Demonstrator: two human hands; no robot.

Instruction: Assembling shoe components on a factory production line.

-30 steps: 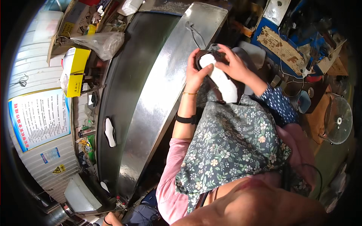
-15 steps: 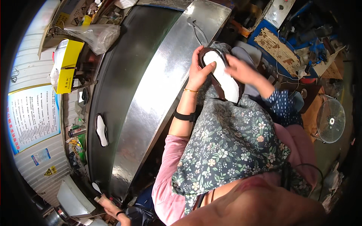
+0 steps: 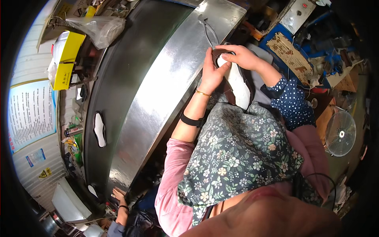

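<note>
A dark brown shoe upper with a white bottom (image 3: 239, 85) lies sole up on my lap, its rounded end pointing away from me. My left hand (image 3: 213, 74) grips its left edge near that far end, thumb on the white bottom. From the right, my right hand (image 3: 244, 59) curls over the far end, its thumb bent inward close to the left thumb. Both hands press at the rim there, and the fingers partly cover it. Just beyond my hands, a pair of metal pincers (image 3: 209, 31) rests on the shiny metal ledge (image 3: 158, 85).
Left of the ledge runs a dark conveyor belt (image 3: 114, 94), carrying a white-bottomed shoe (image 3: 99, 129) and another white sole shape (image 3: 92, 191). A co-worker's hand (image 3: 119, 195) touches the ledge's near end. A yellow box (image 3: 63, 73) stands far left; a fan (image 3: 341, 133) is at right.
My right hand has moved up and left onto the shoe's far end. On the belt, the shoe appears slightly shifted with the view. The co-worker's hand has come to the ledge.
</note>
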